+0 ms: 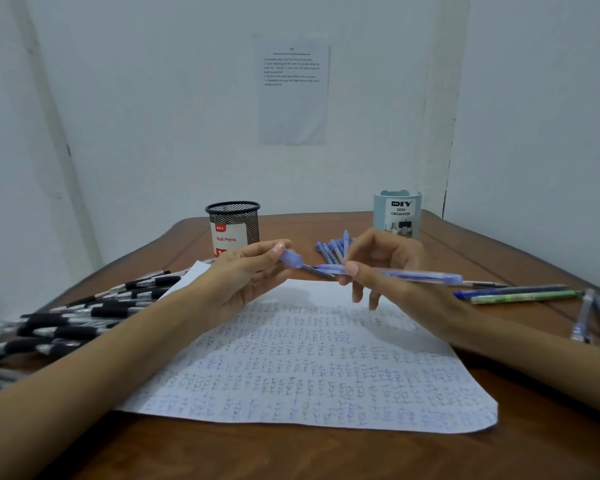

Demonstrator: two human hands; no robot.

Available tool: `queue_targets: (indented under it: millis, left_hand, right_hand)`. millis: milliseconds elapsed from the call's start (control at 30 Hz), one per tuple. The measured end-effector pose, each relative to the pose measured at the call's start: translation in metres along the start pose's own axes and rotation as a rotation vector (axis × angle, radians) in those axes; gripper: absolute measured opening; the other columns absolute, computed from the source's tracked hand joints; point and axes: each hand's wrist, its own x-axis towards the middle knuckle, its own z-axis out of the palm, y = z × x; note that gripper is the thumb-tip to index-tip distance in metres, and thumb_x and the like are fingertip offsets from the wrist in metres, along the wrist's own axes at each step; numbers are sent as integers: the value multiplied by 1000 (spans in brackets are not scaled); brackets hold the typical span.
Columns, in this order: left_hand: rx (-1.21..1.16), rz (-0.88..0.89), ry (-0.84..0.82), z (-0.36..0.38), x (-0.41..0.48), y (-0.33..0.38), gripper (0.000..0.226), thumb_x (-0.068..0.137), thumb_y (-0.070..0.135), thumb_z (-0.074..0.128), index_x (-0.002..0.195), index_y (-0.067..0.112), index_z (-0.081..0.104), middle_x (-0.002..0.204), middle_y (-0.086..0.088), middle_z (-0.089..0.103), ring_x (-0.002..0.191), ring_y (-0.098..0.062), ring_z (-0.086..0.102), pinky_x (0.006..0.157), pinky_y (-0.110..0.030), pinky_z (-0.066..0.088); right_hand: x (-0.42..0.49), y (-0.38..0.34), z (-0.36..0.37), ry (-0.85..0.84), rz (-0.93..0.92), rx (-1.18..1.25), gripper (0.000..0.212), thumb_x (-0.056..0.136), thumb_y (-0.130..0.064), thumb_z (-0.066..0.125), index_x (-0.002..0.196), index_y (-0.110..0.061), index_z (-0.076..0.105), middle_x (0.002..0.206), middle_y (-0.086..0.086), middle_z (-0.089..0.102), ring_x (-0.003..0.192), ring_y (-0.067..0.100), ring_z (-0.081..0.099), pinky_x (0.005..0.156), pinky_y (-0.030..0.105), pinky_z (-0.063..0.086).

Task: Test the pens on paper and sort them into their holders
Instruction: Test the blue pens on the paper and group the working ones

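Observation:
My right hand [388,268] pinches a blue pen [406,273] that lies level above the paper, its tip pointing left. My left hand [246,275] pinches the pen's blue cap [290,258] just off the tip, apart from the barrel. Below both hands lies a white sheet of paper [312,365] covered in blue scribble marks. A black mesh holder [233,225] labelled "Ball Pens" stands at the back left. A pale blue desk organizer [397,214] stands at the back right.
A heap of black-grip pens [80,317] lies on the left of the wooden table [291,455]. Several blue pens [333,249] lie between the holders. Loose blue and green pens [520,294] and two more pens [593,317] lie at the right.

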Motion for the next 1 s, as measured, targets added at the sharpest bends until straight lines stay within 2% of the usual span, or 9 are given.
queue_targets:
  millis: [133, 333, 500, 667, 800, 867, 1000]
  left_hand:
    - [-81, -24, 27, 0, 1, 0, 13, 88, 6, 53, 91, 1, 64, 75, -8, 72, 59, -9, 67, 56, -17, 56]
    - [-68, -63, 0, 2, 1, 0, 14, 87, 6, 53, 88, 1, 65, 79, -11, 72, 64, -12, 69, 56, -18, 56]
    - [-69, -81, -19, 4, -1, 0, 14, 87, 5, 52, 88, -1, 65, 82, -16, 71, 66, -15, 70, 59, -19, 57]
    - [-43, -59, -15, 3, -2, 0, 20, 68, 9, 61, 86, 0, 65, 81, -15, 71, 66, -14, 70, 59, -18, 56]
    - [6, -53, -55, 4, -3, 0, 25, 66, 9, 63, 90, 0, 64, 85, -14, 70, 68, -12, 69, 60, -17, 56]
    - [60, -51, -97, 5, -4, -2, 27, 66, 9, 64, 91, 0, 65, 85, -13, 70, 72, -13, 70, 62, -17, 56]
    - [204, -22, -149, 7, -7, -4, 10, 63, 9, 65, 66, 9, 74, 74, -11, 71, 67, -13, 70, 61, -17, 55]
  right_hand:
    - [-2, 0, 1, -7, -99, -73, 7, 80, -15, 66, 80, -17, 60, 74, -1, 71, 55, 15, 64, 45, 21, 49]
    - [-1, -2, 2, 12, -110, -105, 7, 78, -17, 67, 80, -20, 61, 73, -8, 70, 56, 13, 64, 47, 17, 48]
    - [-2, 0, 1, -30, -79, -126, 7, 80, -22, 68, 81, -21, 61, 79, 1, 70, 57, 13, 65, 47, 18, 48]
    - [-1, 2, 0, -45, -58, -119, 8, 81, -23, 67, 83, -20, 60, 78, 3, 69, 58, 13, 65, 46, 21, 49]
    - [1, 2, -1, -4, -36, -94, 17, 77, -25, 70, 81, -18, 56, 72, -3, 69, 56, 13, 65, 46, 21, 50]
    - [1, 0, 0, -1, -21, -79, 18, 74, -25, 71, 79, -16, 55, 72, 0, 69, 55, 12, 65, 46, 21, 49]
    - [-1, -1, 2, -24, 11, -74, 15, 72, -16, 72, 72, -10, 59, 66, 1, 68, 56, 11, 64, 48, 21, 50]
